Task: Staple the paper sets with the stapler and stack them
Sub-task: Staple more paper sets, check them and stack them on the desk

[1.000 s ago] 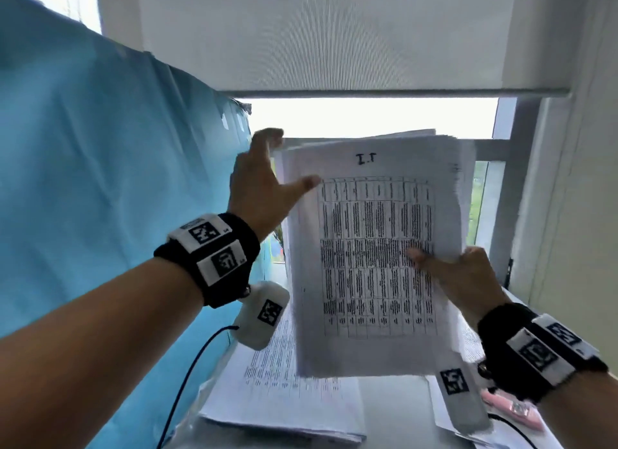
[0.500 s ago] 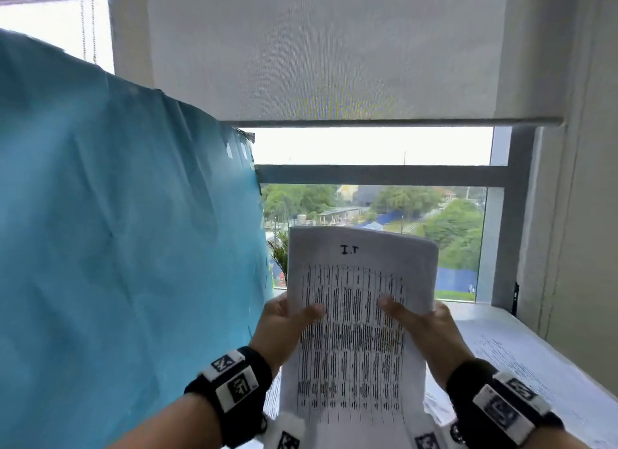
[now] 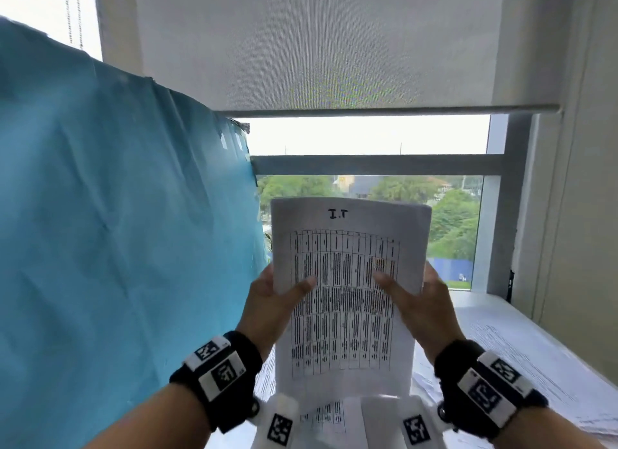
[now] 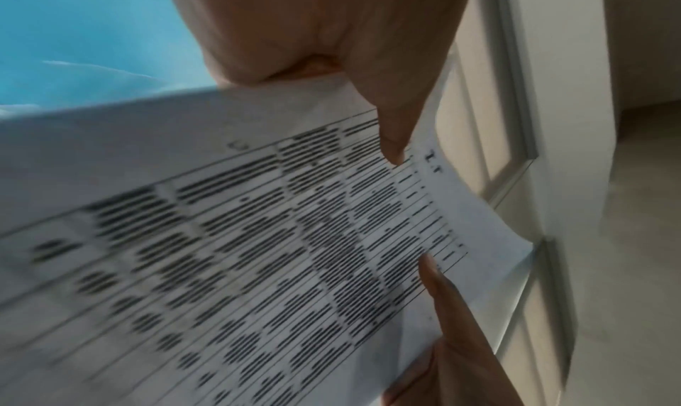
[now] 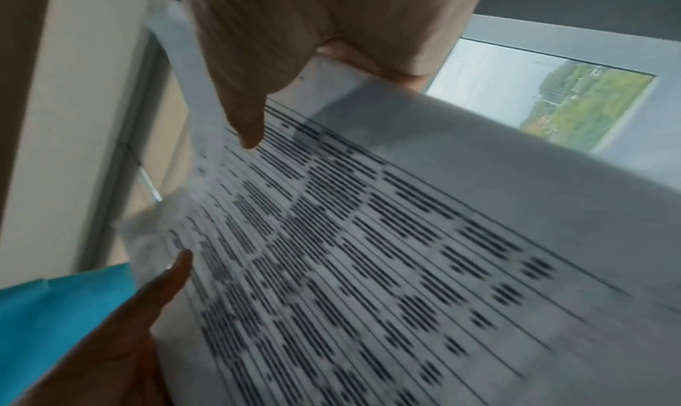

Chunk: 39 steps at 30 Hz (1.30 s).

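Note:
A set of printed paper [image 3: 347,281] with a table and a handwritten mark on top stands upright in front of the window. My left hand [image 3: 277,298] grips its left edge, thumb on the front. My right hand [image 3: 418,298] grips the right edge the same way. The bottom edge of the set is down near the table by other sheets. In the left wrist view my left hand's thumb [image 4: 390,126] presses the paper [image 4: 258,252]. The right wrist view shows my right hand's thumb [image 5: 247,121] on the sheet [image 5: 368,252]. No stapler is in view.
More printed sheets [image 3: 521,358] lie on the white table at the right. A blue cloth [image 3: 117,231] hangs along the left. A window [image 3: 368,188] with a lowered blind [image 3: 317,47] is straight ahead, and a wall [image 3: 568,214] stands to the right.
The paper set has come down from up in front of me to low over the table. My left hand went from the top left corner to the left edge. The view tilted up.

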### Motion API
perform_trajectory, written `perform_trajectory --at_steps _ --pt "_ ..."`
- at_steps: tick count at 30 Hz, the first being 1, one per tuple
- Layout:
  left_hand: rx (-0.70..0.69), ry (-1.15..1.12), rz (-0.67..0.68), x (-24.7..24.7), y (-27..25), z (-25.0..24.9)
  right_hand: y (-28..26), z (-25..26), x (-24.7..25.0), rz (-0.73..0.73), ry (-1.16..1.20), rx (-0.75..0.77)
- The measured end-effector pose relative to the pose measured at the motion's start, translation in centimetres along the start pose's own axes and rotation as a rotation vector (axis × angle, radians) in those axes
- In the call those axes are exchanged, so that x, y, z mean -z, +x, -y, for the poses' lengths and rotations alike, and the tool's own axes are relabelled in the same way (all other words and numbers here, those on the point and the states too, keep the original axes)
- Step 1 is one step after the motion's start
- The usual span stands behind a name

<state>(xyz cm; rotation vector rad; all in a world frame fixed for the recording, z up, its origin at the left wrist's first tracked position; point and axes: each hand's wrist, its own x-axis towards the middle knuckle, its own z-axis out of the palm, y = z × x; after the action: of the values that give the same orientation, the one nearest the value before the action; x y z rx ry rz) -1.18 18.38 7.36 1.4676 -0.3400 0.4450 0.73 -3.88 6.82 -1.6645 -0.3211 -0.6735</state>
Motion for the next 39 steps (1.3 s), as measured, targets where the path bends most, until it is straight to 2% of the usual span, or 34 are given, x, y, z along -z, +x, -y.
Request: perform_trajectory --at_steps 3,7,11,14,16,17,19,21,23,26,30,32,34,35,37,39 --pt "0.078 0.067 0.027 0.0 -1.2 1.4 -1.1 -1.9 0.0 0.010 0.051 -0.066" --pt "0.153 0.095 0.074 -0.2 -1.3 2.1 -1.2 -1.7 -0.3 0.008 0.087 -0.060" --pt "0.146 0.079 0.020 -0.3 -0.6 2.1 -0.5 -0.8 -0.3 0.006 0.132 -0.027" --pt "0.157 0.106 0.000 0.3 -0.4 2.0 0.0 -1.1 0.8 -0.024 0.025 -0.020" --pt "0.182 0.112 -0.003 0.8 -0.6 1.9 0.2 -1.8 2.1 0.032 -0.145 -0.045" --pt "0.199 0.111 -0.007 1.1 -0.6 1.9 0.3 -2.3 3.0 0.100 -0.302 -0.059" --pt "0.243 0.116 -0.009 1.7 -0.8 1.9 0.1 -3.2 4.9 0.315 -0.756 -0.117" --pt "0.292 0.131 -0.009 2.1 -1.0 2.0 -0.9 -4.3 6.7 0.541 -1.175 -0.240" --pt "0.339 0.133 -0.002 2.0 -1.5 2.3 -2.2 -4.8 8.0 0.696 -1.436 -0.367" --pt "0.403 0.135 0.002 1.3 -2.6 2.9 -3.2 -5.0 8.7 0.796 -1.528 -0.476" --pt "0.484 0.134 0.050 -0.2 -4.8 3.3 -3.0 -4.8 9.2 0.823 -1.540 -0.450" --pt "0.514 0.130 0.073 -0.9 -6.0 3.4 -2.4 -4.5 9.3 0.710 -1.351 -0.499" --pt "0.541 0.122 0.075 -1.5 -7.3 3.8 -1.7 -3.4 9.4 0.401 -0.930 -0.553" --pt "0.555 0.114 0.080 -1.7 -7.8 4.0 -1.2 -2.5 9.3 0.225 -0.759 -0.512" --pt "0.577 0.101 0.100 -2.2 -8.8 4.2 0.0 -0.5 8.7 -0.078 -0.607 -0.306" --pt "0.584 0.099 0.118 -2.7 -9.7 4.4 0.7 2.2 7.5 -0.302 -0.421 -0.020"
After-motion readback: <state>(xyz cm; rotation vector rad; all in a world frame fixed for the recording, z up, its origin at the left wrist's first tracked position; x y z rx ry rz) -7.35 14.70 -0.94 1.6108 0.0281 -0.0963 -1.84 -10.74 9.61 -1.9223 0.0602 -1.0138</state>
